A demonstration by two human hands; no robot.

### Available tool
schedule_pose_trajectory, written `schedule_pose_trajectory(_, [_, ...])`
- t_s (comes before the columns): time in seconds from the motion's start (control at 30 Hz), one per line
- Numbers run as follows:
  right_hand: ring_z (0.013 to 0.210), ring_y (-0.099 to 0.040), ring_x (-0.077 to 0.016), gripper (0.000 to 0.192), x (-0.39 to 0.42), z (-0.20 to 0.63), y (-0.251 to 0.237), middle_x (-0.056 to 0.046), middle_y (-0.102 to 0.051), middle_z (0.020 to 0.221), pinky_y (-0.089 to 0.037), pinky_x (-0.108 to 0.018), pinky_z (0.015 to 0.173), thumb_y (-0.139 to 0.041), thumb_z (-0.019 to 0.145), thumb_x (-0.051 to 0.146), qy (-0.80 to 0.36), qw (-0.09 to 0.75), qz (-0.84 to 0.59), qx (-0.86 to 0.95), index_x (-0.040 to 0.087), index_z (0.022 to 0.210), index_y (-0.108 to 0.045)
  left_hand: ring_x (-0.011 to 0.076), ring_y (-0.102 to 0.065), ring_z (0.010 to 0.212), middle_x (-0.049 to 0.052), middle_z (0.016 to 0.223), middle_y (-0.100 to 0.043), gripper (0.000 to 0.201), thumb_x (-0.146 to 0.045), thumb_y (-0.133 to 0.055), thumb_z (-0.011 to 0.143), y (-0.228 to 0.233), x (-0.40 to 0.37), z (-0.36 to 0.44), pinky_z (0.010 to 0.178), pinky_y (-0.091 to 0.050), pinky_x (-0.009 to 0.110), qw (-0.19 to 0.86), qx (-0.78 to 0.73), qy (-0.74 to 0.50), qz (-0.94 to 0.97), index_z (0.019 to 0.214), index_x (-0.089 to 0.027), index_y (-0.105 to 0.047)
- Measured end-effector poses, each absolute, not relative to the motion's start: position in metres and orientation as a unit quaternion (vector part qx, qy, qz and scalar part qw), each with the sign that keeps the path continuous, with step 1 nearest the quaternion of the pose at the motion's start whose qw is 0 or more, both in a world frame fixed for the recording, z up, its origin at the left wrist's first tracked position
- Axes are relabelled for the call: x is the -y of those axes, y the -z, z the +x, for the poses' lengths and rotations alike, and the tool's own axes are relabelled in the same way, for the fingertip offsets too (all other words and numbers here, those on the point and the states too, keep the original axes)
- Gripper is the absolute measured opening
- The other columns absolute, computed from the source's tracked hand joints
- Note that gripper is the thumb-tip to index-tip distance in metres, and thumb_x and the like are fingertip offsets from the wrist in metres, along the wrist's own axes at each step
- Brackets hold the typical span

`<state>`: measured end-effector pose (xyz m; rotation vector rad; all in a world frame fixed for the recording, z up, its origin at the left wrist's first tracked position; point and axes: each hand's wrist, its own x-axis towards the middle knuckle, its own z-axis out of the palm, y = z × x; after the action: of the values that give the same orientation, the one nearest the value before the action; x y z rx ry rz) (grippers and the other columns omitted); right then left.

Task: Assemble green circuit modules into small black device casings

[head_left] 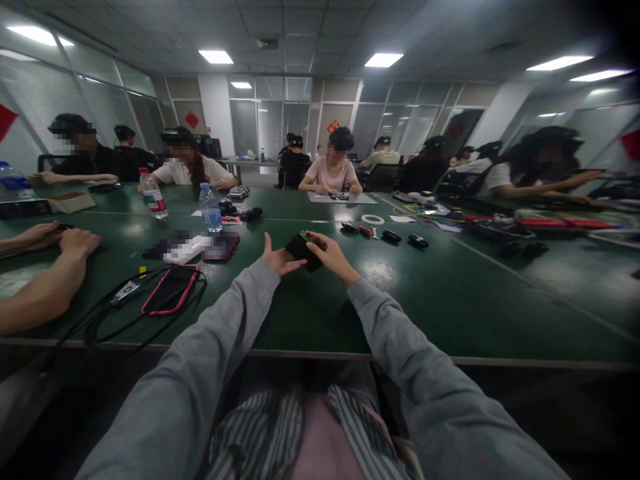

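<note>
Above the green table (pixel 310 320), a dark, boxy object with a green edge (pixel 305 252) is held up in front of me; its exact kind I cannot make out. My right hand (pixel 331 257) grips it from the right, thumb and fingers closed on its upper right side. My left hand (pixel 281 259) is at its left side, palm turned up, thumb spread away and fingers stretched toward its lower edge. Whether those fingertips bear any of its weight is hard to tell.
Left of my arms lie a red-rimmed phone (pixel 171 291) and black cables (pixel 107 313). A water bottle (pixel 211 210) stands beyond. Small black items (pixel 391 237) and a white ring (pixel 373 219) lie ahead right. A neighbour's forearms (pixel 45 280) rest at left.
</note>
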<state>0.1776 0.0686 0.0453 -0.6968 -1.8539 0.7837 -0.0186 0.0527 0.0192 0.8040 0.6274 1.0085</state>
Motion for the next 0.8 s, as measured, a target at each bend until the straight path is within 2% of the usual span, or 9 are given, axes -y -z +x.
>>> schedule_pose_trajectory(0.13, [0.106, -0.06, -0.0211, 0.048, -0.076, 0.177, -0.033, -0.008, -0.064, 0.116, -0.046, -0.039, 0.098, -0.064, 0.078, 0.042, -0.322, 0.509, -0.316, 0.733, 0.018, 0.119, -0.061, 0.0112, -0.062, 0.059, 0.004, 0.086, -0.063, 0.058, -0.053, -0.066, 0.074, -0.008, -0.066, -0.011, 0.052, -0.05, 0.021, 0.658, -0.408, -0.512, 0.372, 0.12, -0.022, -0.051])
schedule_pose_trajectory(0.23, [0.102, -0.061, -0.02, 0.047, -0.074, 0.174, -0.031, -0.007, -0.065, 0.111, -0.048, -0.037, 0.094, -0.063, 0.078, 0.043, -0.305, 0.554, -0.331, 0.7, 0.02, 0.119, -0.061, 0.0051, -0.055, 0.047, 0.002, 0.08, -0.061, 0.054, -0.044, -0.074, 0.07, 0.0, -0.069, -0.008, 0.041, -0.042, 0.015, 0.599, -0.444, -0.545, 0.384, 0.114, -0.019, -0.053])
schedule_pose_trajectory(0.33, [0.096, -0.062, -0.0173, 0.048, -0.074, 0.176, -0.034, -0.005, -0.065, 0.105, -0.051, -0.032, 0.088, -0.063, 0.077, 0.045, -0.309, 0.609, -0.35, 0.641, 0.021, 0.118, -0.06, 0.0044, -0.052, 0.044, 0.002, 0.077, -0.059, 0.049, -0.048, -0.071, 0.072, 0.002, -0.07, -0.007, 0.037, -0.038, 0.015, 0.587, -0.442, -0.549, 0.397, 0.106, -0.017, -0.056])
schedule_pose_trajectory(0.4, [0.087, -0.063, -0.0144, 0.048, -0.076, 0.18, -0.037, -0.003, -0.066, 0.097, -0.054, -0.028, 0.078, -0.062, 0.077, 0.047, -0.341, 0.64, -0.357, 0.589, 0.022, 0.117, -0.059, 0.0048, -0.052, 0.043, 0.002, 0.076, -0.059, 0.046, -0.049, -0.069, 0.074, 0.002, -0.071, -0.007, 0.036, -0.039, 0.015, 0.584, -0.453, -0.55, 0.389, 0.103, -0.016, -0.056])
schedule_pose_trajectory(0.53, [0.07, -0.063, -0.0127, 0.04, -0.082, 0.185, -0.038, -0.001, -0.065, 0.08, -0.055, -0.024, 0.061, -0.063, 0.077, 0.05, -0.512, 0.652, -0.324, 0.455, 0.017, 0.099, -0.061, 0.0085, -0.06, 0.052, 0.005, 0.082, -0.062, 0.051, -0.044, -0.068, 0.076, 0.002, -0.072, -0.007, 0.047, -0.05, 0.018, 0.589, -0.459, -0.571, 0.342, 0.116, -0.017, -0.05])
schedule_pose_trajectory(0.67, [0.073, -0.063, -0.0153, 0.032, -0.087, 0.183, -0.031, -0.003, -0.064, 0.077, -0.057, -0.027, 0.064, -0.076, 0.068, 0.04, -0.648, 0.592, -0.296, 0.377, 0.016, 0.082, -0.059, 0.0116, -0.065, 0.064, 0.009, 0.096, -0.064, 0.065, -0.043, -0.07, 0.076, 0.004, -0.072, -0.004, 0.059, -0.056, 0.023, 0.605, -0.45, -0.566, 0.332, 0.129, -0.022, -0.04])
schedule_pose_trajectory(0.8, [0.072, -0.062, -0.0135, 0.043, -0.086, 0.18, -0.024, -0.001, -0.063, 0.079, -0.056, -0.026, 0.07, -0.084, 0.055, 0.035, -0.62, 0.584, -0.316, 0.417, 0.017, 0.083, -0.059, 0.0133, -0.066, 0.068, 0.01, 0.104, -0.063, 0.066, -0.044, -0.071, 0.074, 0.008, -0.071, -0.002, 0.061, -0.057, 0.025, 0.625, -0.456, -0.522, 0.359, 0.129, -0.023, -0.041])
